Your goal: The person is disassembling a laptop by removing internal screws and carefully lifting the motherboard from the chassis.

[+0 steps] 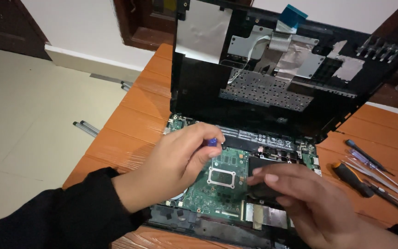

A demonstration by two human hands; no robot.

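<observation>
Orange wood-grain planks, glossy under a plastic-like sheen, make up your table (130, 133), which stands on a pale tiled floor (28, 115) beside a white wall with dark wooden trim. On the table lies an opened laptop (236, 184), its black base stripped bare so that the green circuit board (217, 184) shows, flat and studded with small chips, with a square silver-framed socket (221, 177) near its middle. A long black bar (254, 137) runs along the back edge of the board. The upper shell (263, 78) stands tilted up behind it, matte black plastic inside, patched with dull silver foil, a perforated metal plate, thin white wires and a flat ribbon cable with a blue tab (291, 16).

Your left hand (171, 166), in a black sleeve, is curled closed, thumb and fingertips pinching a small blue-tipped tool (213, 142) just above the back edge of the board. Only its blue end shows; the rest is hidden in your grip. Your right hand (305, 198) is loosely open, fingers stretched flat and resting on a black component (266, 168) at the right of the board, touching it rather than grasping it.

To the right, on the table, lie several slim screwdrivers (374, 170), one with a black and orange handle, the others with blue or metal shafts. Two thin metal rods (86, 127) lie on the floor at the left.
</observation>
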